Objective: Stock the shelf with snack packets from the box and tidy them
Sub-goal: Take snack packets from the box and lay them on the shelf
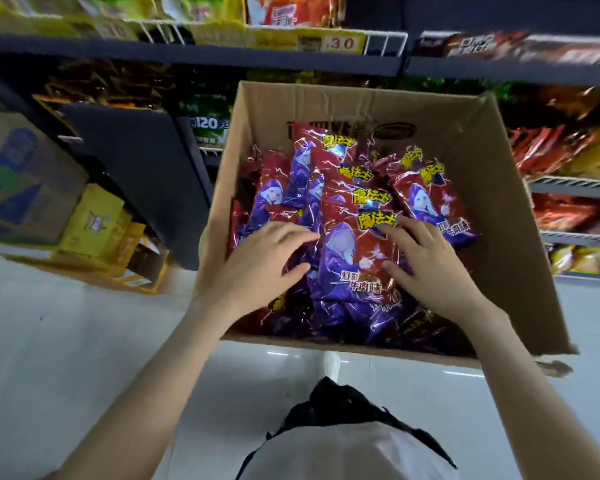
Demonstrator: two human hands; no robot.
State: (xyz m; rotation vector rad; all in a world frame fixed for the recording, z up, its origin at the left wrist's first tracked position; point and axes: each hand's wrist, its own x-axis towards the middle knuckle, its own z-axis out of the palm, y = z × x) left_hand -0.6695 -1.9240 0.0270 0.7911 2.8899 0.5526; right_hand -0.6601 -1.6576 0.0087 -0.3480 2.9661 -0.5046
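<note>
Both hands reach into the open brown cardboard box [492, 209] of glossy red-and-purple snack packets [347, 202]. The left hand [257, 265] and right hand [426, 268], fingers spread wide, flank the top packet [352, 258], holding nothing.

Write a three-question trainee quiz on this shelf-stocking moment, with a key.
1. True or false: both hands are inside the cardboard box.
2. What flanks the top snack packet? A) the two hands B) a price tag C) nothing
3. Fill in: the packets in the box are mostly red and ____.

Key:
1. True: the left hand and the right hand both reach into it.
2. A: one hand lies at each side of the packet, fingers on the packets.
3. Purple.
</note>
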